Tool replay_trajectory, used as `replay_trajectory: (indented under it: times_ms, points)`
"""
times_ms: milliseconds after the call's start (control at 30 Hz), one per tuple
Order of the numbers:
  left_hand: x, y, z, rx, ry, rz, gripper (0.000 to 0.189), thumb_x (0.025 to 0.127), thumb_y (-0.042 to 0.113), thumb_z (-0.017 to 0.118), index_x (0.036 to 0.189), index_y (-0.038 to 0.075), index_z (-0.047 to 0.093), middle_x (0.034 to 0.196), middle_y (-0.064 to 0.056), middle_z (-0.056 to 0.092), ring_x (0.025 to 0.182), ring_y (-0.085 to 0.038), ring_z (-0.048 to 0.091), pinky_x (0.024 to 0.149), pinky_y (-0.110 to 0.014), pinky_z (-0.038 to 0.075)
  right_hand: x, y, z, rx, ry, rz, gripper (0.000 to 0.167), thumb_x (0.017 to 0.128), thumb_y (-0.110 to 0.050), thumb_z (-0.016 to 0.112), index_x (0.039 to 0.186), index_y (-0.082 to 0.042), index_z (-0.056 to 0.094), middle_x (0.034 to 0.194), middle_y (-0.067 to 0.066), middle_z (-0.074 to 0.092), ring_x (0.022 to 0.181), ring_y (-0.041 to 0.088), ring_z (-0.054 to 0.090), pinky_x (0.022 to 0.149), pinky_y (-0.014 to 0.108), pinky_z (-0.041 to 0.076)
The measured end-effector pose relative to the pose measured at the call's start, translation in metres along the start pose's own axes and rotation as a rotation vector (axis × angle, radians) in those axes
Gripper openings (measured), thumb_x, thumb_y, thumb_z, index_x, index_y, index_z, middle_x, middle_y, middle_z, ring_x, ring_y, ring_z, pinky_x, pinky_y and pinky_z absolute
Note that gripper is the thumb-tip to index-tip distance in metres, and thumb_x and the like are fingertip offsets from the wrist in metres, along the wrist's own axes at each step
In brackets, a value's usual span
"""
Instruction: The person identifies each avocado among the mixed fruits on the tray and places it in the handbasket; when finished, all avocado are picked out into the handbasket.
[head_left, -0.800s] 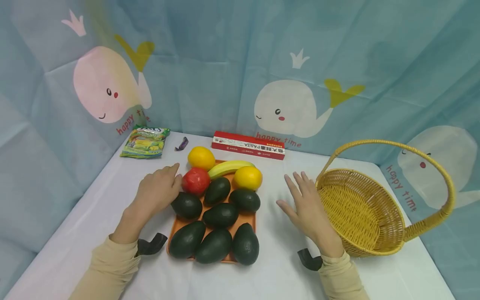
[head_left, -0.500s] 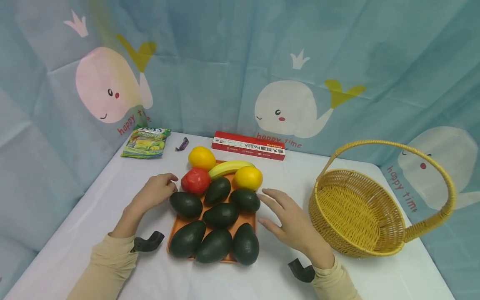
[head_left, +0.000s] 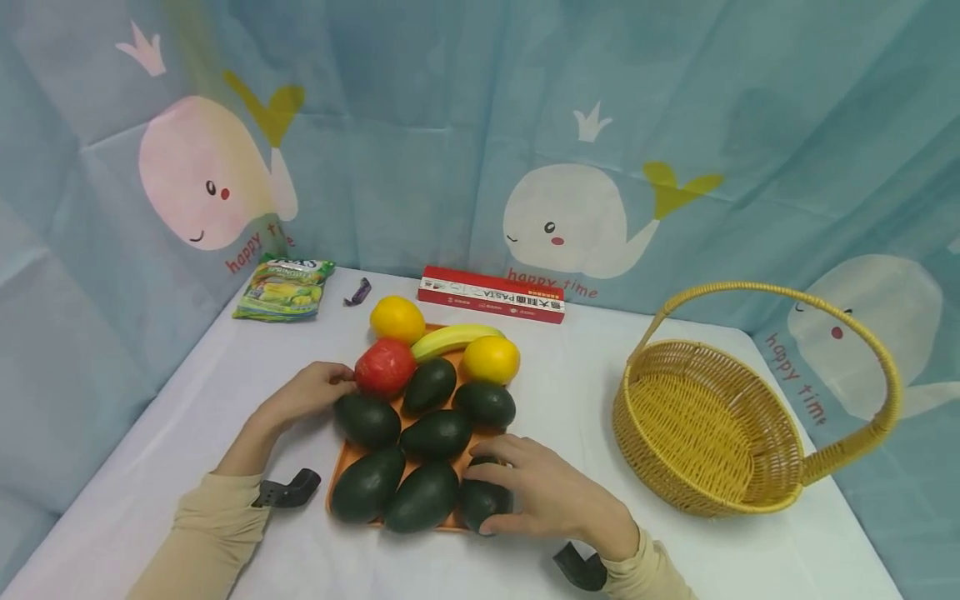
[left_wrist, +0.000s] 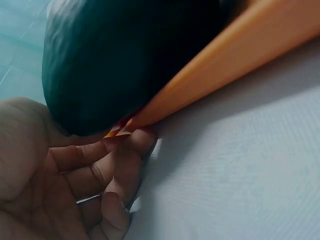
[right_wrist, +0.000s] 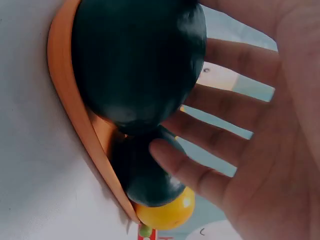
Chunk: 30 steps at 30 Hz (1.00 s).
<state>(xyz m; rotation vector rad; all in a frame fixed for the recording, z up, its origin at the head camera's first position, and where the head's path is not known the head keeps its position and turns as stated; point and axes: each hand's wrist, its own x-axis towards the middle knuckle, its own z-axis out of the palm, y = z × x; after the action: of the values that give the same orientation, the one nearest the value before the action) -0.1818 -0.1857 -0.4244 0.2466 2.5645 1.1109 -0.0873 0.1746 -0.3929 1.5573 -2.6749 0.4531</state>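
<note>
My right hand (head_left: 551,492) reaches over the front-right avocado (head_left: 480,504), thumb on its near side and fingers extended across its top. In the right wrist view the spread fingers (right_wrist: 220,100) lie alongside that dark green avocado. My left hand (head_left: 307,393) is at the left side of the orange tray (left_wrist: 225,70), beside a red fruit (head_left: 385,367) and the left avocado (head_left: 367,421). Its loosely bent fingers have their tips right at the tray's rim in the left wrist view; the thumb is hidden there. Several more avocados (head_left: 437,435) lie on the tray.
A banana (head_left: 453,337) and two yellow fruits (head_left: 491,359) lie at the tray's back. Right of it stands a wicker basket (head_left: 697,433) with a tall handle. Behind are a red pasta box (head_left: 491,296), a purple-wrapped sweet (head_left: 358,292) and a green snack bag (head_left: 285,287).
My right hand has moved left and nearer, from beside the basket to over the front-right avocado. My left hand has lowered slightly beside the tray, its fingers more bent.
</note>
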Motion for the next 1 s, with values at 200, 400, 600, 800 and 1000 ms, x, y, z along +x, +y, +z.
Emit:
replay_trajectory:
  times_ms: [200,400,600,800,1000]
  points:
    - [0.003,0.0,0.002,-0.012,-0.02,-0.001,0.025,0.093,0.017,0.059,0.105,-0.004,0.065,0.083,-0.007,0.067,0.078,-0.018,0.054,0.073,-0.03,0.045,0.0,-0.003,-0.001,-0.016,-0.08,0.02,0.065,0.073,-0.045,0.082,0.13,-0.026,0.058,0.135,-0.001,0.056,0.125,0.016,0.05,0.106,0.038,0.044]
    - [0.003,0.001,0.003,0.001,-0.019,0.014,0.025,0.091,0.015,0.061,0.104,-0.005,0.064,0.084,-0.009,0.069,0.076,-0.017,0.056,0.072,-0.029,0.046,0.0,-0.003,0.002,-0.062,-0.116,0.025,0.073,0.07,-0.038,0.086,0.134,-0.026,0.054,0.139,-0.001,0.055,0.129,0.017,0.049,0.105,0.037,0.045]
    - [0.002,-0.003,0.004,0.018,-0.009,0.015,0.026,0.091,0.015,0.062,0.106,-0.006,0.063,0.086,-0.011,0.071,0.078,-0.018,0.059,0.075,-0.033,0.049,0.002,0.0,0.003,-0.052,-0.093,0.042,0.066,0.074,-0.043,0.082,0.132,-0.024,0.056,0.132,-0.005,0.059,0.122,0.013,0.053,0.104,0.034,0.046]
    - [0.002,-0.003,0.006,0.001,-0.015,-0.011,0.027,0.091,0.015,0.061,0.108,-0.005,0.063,0.085,-0.008,0.07,0.078,-0.018,0.058,0.079,-0.036,0.051,-0.002,0.005,-0.008,0.022,0.004,0.095,0.067,0.074,-0.045,0.08,0.133,-0.023,0.056,0.133,-0.008,0.059,0.12,0.01,0.056,0.101,0.034,0.047]
    - [0.003,-0.001,0.005,-0.009,-0.023,-0.004,0.026,0.091,0.014,0.06,0.108,-0.005,0.063,0.085,-0.008,0.07,0.078,-0.018,0.058,0.078,-0.035,0.05,-0.016,0.016,-0.033,0.035,0.311,0.337,0.071,0.073,-0.04,0.083,0.134,-0.018,0.055,0.132,-0.004,0.062,0.119,0.015,0.06,0.098,0.04,0.05]
